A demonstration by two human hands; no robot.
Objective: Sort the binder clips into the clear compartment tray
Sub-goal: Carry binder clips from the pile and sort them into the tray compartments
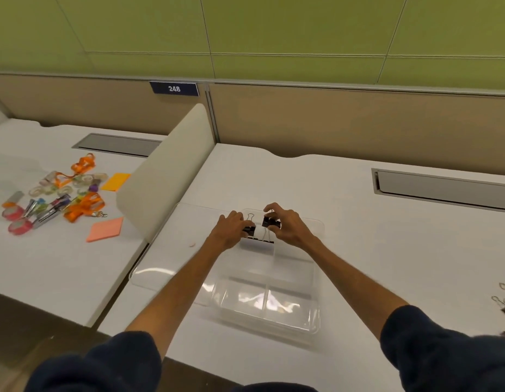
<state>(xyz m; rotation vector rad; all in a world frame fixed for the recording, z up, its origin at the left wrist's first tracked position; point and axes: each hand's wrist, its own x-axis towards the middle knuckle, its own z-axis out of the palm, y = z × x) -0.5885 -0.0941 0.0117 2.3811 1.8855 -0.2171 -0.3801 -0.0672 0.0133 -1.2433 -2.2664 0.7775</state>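
A clear compartment tray lies on the white desk straight ahead, with its clear lid open to the left. Over the tray's far compartments my left hand pinches a black binder clip with silver wire handles. Beside it, my right hand grips a second black binder clip. The two clips are almost touching. Under them a further black clip lies in a far compartment. The near compartments hold nothing that I can see.
More binder clips lie at the desk's right edge. A cream divider panel stands to the left. Beyond it, the neighbouring desk holds tape rolls, orange lanyards and sticky note pads. A grey cable hatch sits far right.
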